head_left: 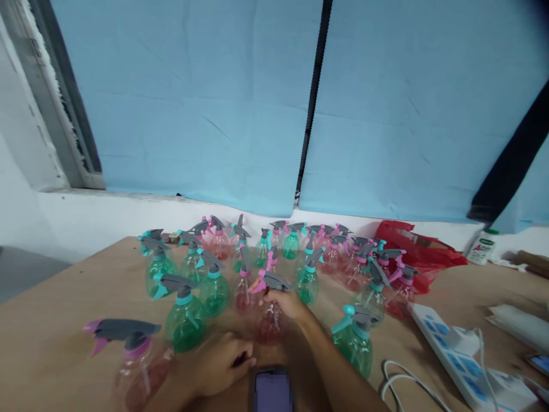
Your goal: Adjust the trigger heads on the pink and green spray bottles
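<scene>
My right hand [281, 300] is closed around the neck of a pink spray bottle [271, 327], just under its grey and pink trigger head. The bottle is upright near the middle of the table. My left hand [225, 363] rests low in front, loosely curled, with nothing visible in its fingers. Left of it stands a pink spray bottle [143, 375] with a grey head, partly behind my forearm. A green spray bottle [186, 323] with a turquoise collar is just beyond. Another pink spray bottle [244, 293] stands beside my right fingers.
Several more pink, green and clear spray bottles crowd the wooden table [55, 320] toward the wall. A phone [273, 392] lies at the front edge. At right are a power strip [446, 357] with plugs and cables, a red plastic bag [422, 252] and a white bottle [482, 247].
</scene>
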`<state>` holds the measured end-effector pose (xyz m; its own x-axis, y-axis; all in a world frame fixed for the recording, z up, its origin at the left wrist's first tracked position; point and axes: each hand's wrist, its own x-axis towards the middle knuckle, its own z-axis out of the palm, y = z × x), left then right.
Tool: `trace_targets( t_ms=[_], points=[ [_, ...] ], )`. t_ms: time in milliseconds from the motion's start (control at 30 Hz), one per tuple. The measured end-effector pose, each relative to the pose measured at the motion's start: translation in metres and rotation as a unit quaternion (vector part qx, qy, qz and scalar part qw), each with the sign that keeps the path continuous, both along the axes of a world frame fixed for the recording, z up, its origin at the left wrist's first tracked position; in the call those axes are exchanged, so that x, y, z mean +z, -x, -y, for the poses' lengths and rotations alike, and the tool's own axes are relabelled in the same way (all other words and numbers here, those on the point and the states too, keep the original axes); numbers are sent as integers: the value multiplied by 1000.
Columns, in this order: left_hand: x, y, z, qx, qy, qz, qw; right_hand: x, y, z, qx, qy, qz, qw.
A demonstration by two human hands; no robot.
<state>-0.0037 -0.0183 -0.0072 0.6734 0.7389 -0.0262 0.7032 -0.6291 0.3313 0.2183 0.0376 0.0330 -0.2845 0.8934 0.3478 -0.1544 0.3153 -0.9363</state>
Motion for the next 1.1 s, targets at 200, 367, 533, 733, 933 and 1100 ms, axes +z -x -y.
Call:
trace_targets(
  t_ms=[200, 367, 533, 733, 933, 1100],
  points=[
    [1, 1, -1, -7, 0, -1, 1000, 4, 3, 3, -8, 11, -24, 1000],
    [0, -1, -1, -4, -1, -2, 1000, 12, 0, 5, -2, -2, -35, 999],
    [1, -1, 0, -3, -4, -6, 1000, 2, 2, 0, -5, 20, -58, 998],
    [-1, 0, 1, 4, -10, -10, 1000, 6, 1, 0, -23, -1, -33, 999],
    [-3, -1, -1, -1, -17, -12, 1000, 9, 4, 3, -3, 23, -58, 998],
    [1, -3, -2, -10, -10, -22, 1000, 10, 2, 2, -22, 6, -38, 999]
  ],
)
